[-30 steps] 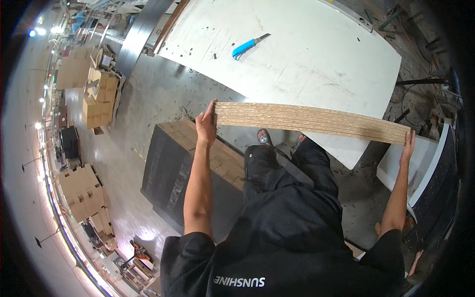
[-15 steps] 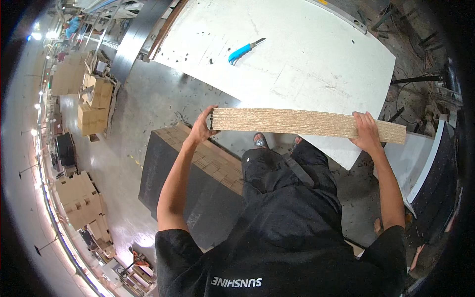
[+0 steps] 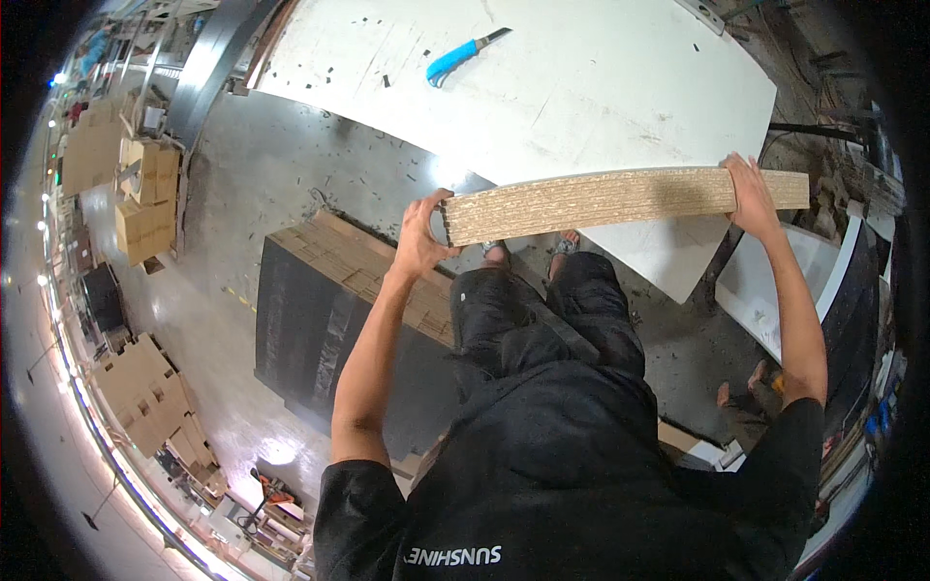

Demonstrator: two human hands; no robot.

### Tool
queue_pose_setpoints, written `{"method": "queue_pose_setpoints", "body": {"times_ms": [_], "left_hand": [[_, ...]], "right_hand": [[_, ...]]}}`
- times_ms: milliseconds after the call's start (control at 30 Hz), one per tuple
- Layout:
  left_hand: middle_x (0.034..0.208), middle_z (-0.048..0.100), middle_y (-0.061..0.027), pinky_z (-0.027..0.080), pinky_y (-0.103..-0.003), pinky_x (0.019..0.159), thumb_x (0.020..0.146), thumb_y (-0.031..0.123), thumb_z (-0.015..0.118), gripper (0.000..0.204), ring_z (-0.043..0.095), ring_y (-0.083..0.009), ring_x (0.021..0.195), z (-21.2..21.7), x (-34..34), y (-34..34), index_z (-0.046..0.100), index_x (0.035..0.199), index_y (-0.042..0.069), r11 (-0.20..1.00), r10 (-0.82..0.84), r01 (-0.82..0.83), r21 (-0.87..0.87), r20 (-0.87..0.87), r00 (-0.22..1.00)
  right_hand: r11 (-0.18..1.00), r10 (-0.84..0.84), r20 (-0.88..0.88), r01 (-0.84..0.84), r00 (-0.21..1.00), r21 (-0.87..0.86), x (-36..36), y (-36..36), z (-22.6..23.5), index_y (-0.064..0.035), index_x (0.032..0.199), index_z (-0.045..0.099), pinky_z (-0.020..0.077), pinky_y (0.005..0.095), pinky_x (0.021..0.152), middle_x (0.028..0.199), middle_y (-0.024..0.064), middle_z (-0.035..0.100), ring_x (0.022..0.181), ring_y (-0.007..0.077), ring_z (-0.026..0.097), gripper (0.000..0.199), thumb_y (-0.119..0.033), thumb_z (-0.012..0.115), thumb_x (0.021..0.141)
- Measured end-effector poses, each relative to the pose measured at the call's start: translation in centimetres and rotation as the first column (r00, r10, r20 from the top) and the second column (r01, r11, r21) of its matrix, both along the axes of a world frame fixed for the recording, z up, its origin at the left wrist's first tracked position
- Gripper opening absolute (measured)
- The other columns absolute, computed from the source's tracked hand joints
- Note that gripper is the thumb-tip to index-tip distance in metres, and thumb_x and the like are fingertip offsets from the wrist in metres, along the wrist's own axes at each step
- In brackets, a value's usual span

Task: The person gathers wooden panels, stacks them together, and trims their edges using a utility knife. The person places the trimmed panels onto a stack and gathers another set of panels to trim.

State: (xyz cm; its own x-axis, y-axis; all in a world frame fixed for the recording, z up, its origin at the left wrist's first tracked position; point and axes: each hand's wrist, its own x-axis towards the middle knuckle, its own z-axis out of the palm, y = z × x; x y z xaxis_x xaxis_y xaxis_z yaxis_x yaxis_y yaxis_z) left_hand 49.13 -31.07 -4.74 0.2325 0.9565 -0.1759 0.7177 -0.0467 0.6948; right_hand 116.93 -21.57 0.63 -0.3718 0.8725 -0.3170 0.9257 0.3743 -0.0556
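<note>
Cardboard stack [image 3: 620, 201] flat-held | left hand [image 3: 422, 235] clamps end, right hand [image 3: 753, 194] clasps top edge | level it over white tabletop [image 3: 620, 87]; support sagging middle.

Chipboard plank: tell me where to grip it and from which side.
Grip the chipboard plank at its two ends, one hand from each side, as the left hand and right hand do. It is long, narrow and level, so end grips probably keep it balanced.
</note>
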Motion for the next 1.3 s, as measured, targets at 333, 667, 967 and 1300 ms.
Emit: {"method": "queue_pose_setpoints", "body": {"times_ms": [333, 667, 967, 1300], "left_hand": [[0.145, 0.061, -0.0170, 0.042, -0.050, 0.117, 0.060, 0.015, 0.097, 0.099, 0.055, -0.0409, 0.135, -0.8, -1.1, 0.6, 0.051, 0.148, 0.007, 0.999, -0.048, 0.046, 0.020, 0.143, 0.989], [0.125, 0.069, -0.0162, 0.051, -0.053, 0.101, 0.093, 0.044, 0.083, 0.061, 0.065, -0.0391, 0.117, 0.9, -0.7, 22.3, 0.066, 0.137, 0.004, 0.872, -0.048, 0.176, 0.457, -0.278, 0.959], [0.108, 0.074, -0.0137, 0.056, -0.045, 0.082, 0.110, 0.050, 0.059, 0.046, 0.073, -0.0316, 0.097, -5.0, 0.5, 25.5, 0.067, 0.122, 0.006, 0.974, -0.039, 0.098, 0.204, -0.275, 0.961], [0.092, 0.062, -0.0005, 0.049, -0.025, 0.066, 0.112, 0.061, 0.044, 0.070, 0.057, -0.0098, 0.076, -1.5, -0.1, -1.4, 0.056, 0.154, 0.007, 0.725, 0.681, -0.440, -0.529, 0.456, 0.574]], "right_hand": [[0.990, 0.105, -0.246, -0.125, 0.963, -0.068, -26.1, -3.6, 0.7, -0.0063, 0.173, 0.024, 0.0052, 0.0552, 0.139, 0.181, 0.0131, 0.022, 0.169, 0.0300, 0.012, 0.142, -0.062, 0.096, 0.064], [0.973, 0.175, -0.231, -0.132, 0.957, 0.188, -27.1, -4.8, -3.6, -0.0070, 0.162, 0.041, 0.0311, 0.0512, 0.129, 0.150, 0.0110, 0.057, 0.140, 0.0301, 0.052, 0.109, -0.049, 0.092, 0.075], [0.983, 0.184, -0.126, -0.180, 0.975, 0.045, -27.1, -3.9, -2.6, -0.0086, 0.160, 0.043, 0.0305, 0.0523, 0.130, 0.149, 0.0105, 0.057, 0.142, 0.0326, 0.050, 0.101, -0.049, 0.088, 0.079], [0.964, 0.245, -0.175, -0.221, 0.954, 0.145, -26.5, -3.4, -3.0, -0.0080, 0.150, 0.051, 0.0377, 0.0546, 0.117, 0.146, 0.0102, 0.058, 0.133, 0.0284, 0.055, 0.099, -0.052, 0.092, 0.071]]}}
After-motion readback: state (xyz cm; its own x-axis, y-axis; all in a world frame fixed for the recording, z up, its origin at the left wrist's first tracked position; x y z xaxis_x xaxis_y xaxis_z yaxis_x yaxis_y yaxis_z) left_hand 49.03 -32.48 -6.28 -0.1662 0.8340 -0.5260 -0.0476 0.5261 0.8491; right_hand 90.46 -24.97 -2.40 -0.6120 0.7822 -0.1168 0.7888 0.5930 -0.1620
